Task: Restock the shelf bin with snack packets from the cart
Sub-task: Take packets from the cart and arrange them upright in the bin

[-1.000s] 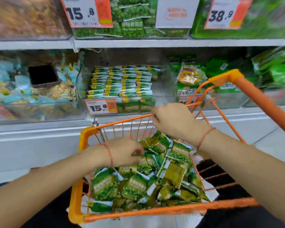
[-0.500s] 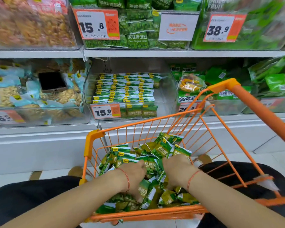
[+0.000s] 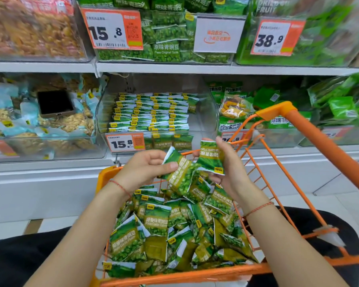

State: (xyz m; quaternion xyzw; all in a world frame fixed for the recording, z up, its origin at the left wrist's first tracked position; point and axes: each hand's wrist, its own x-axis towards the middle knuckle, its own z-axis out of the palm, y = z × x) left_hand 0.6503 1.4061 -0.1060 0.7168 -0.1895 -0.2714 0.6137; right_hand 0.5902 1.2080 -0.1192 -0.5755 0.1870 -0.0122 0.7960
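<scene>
Head view showed the left hand and right hand each grasping snack packets above the cart, probably to fill the shelf bin.

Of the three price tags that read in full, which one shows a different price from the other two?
The upper-right price tag, on the bin of green bags. It reads 38.9, while the upper-left tag and the lower tag on the packet bin both read 15.8.

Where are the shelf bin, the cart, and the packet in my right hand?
shelf bin [image 3: 203, 112], head view, on its clear right wall.
cart [image 3: 323, 139], head view, on the orange handle bar.
packet [image 3: 210, 157], head view, on the green front face, held by the right hand [image 3: 230, 170].
</scene>
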